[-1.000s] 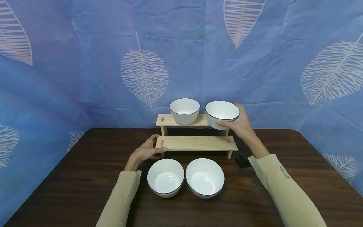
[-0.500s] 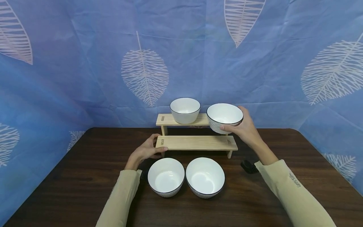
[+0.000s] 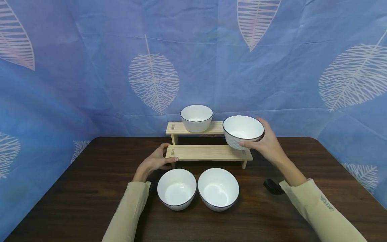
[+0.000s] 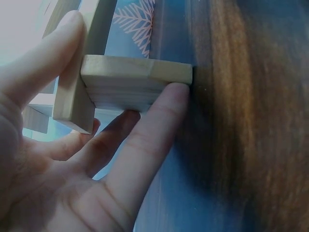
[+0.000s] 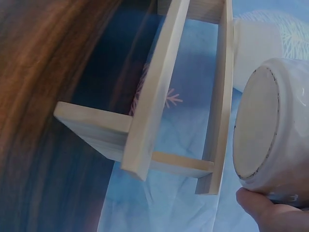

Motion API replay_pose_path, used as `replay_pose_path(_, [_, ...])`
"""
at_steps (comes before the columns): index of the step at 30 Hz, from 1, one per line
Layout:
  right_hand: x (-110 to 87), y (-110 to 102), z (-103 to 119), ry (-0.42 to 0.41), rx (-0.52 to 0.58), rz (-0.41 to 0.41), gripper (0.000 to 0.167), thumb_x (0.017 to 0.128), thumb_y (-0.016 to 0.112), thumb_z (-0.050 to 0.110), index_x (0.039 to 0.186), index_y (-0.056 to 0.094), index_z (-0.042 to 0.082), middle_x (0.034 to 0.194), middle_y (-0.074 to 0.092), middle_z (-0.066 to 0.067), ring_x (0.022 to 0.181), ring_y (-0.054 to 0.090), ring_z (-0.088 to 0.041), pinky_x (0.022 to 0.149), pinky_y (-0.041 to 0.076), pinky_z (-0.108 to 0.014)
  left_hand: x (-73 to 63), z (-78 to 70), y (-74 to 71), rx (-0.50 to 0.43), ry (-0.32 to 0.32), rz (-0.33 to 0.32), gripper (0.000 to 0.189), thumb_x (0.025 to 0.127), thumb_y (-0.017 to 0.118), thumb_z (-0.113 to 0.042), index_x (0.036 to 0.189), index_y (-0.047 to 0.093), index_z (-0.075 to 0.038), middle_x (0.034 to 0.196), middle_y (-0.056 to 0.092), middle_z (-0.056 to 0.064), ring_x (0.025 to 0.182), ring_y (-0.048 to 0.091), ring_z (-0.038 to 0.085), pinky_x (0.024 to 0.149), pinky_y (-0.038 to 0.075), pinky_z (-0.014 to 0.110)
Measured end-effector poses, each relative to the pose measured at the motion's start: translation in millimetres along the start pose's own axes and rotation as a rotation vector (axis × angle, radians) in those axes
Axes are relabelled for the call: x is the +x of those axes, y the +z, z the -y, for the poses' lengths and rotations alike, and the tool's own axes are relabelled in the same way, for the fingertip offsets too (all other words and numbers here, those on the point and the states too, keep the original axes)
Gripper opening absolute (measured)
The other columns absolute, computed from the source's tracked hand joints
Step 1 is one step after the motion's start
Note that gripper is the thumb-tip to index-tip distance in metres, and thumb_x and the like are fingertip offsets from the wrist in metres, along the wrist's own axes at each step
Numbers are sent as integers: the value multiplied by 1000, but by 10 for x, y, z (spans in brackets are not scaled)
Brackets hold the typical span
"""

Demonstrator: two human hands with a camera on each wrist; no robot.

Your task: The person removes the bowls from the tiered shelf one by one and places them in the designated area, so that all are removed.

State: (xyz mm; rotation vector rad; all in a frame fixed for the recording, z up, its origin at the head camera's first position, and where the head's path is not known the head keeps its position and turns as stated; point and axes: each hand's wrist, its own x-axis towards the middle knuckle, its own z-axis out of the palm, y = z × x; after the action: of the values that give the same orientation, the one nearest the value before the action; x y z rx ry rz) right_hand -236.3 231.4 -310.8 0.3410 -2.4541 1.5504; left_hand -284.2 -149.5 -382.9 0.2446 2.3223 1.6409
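Note:
My right hand [image 3: 267,143] grips a white, dark-rimmed bowl [image 3: 242,129] by its right side, thumb in front and fingers behind. That bowl is raised, overlapping the right end of the two-tier wooden rack [image 3: 208,153] in the head view. In the right wrist view the held bowl's underside [image 5: 258,123] shows, apart from the rack's shelves. At the lower shelf's left end, my left hand [image 3: 155,159] holds the rack. The left wrist view has its thumb on the shelf and its fingers [image 4: 159,130] against the leg. Another white bowl [image 3: 196,119] stands on the upper shelf.
Two white bowls, one left [image 3: 176,190] and one right [image 3: 218,190], stand side by side on the dark wooden table [image 3: 90,188] before the rack. A blue leaf-patterned cloth [image 3: 105,67] hangs behind the table. A black strap piece [image 3: 273,187] shows by the right sleeve.
My right hand has brought its bowl from the upper shelf's right end toward me, slightly rightward and lower in view. The left hand stays at the rack.

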Motion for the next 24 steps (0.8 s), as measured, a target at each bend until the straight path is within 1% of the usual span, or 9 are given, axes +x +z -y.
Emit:
replay_pose_path(3, [-41, -3, -6, 5, -17, 12, 110, 84, 83, 15, 162, 5, 2, 159, 19, -30, 138, 34, -50, 103, 38, -65, 0, 7, -8, 0, -7, -7, 72, 95, 72, -9, 151, 27, -1, 138, 45, 28, 111, 62, 39, 89, 56, 54])
replay_pose_path(8, [-111, -15, 4, 4, -46, 15, 110, 84, 83, 18, 161, 7, 1, 158, 20, -31, 137, 34, -51, 100, 39, -66, 4, 8, -20, -3, -13, 0, 74, 95, 72, -8, 152, 26, -1, 141, 42, 28, 115, 60, 42, 91, 55, 55])
replay_pose_path(12, [-169, -38, 6, 4, -67, 17, 110, 84, 83, 18, 161, 6, 1, 157, 21, -32, 137, 34, -52, 99, 40, -66, -5, -24, -26, -10, -10, 2, 74, 95, 72, -7, 152, 25, 0, 140, 43, 29, 116, 59, 43, 91, 55, 56])
replay_pose_path(19, [-246, -77, -24, 7, -79, 25, 110, 83, 84, 16, 161, 7, 0, 156, 23, -32, 136, 34, -51, 98, 41, -64, -11, -27, -18, -8, -10, -2, 72, 95, 72, -7, 150, 27, 0, 138, 44, 28, 114, 60, 43, 90, 55, 56])
replay_pose_path(24, [-287, -101, -38, -4, -106, 22, 110, 82, 85, 15, 160, 9, -2, 155, 26, -33, 135, 37, -49, 96, 43, -60, -6, -18, -5, -12, -12, -4, 72, 95, 72, -6, 150, 27, 0, 138, 44, 29, 115, 60, 43, 91, 55, 56])
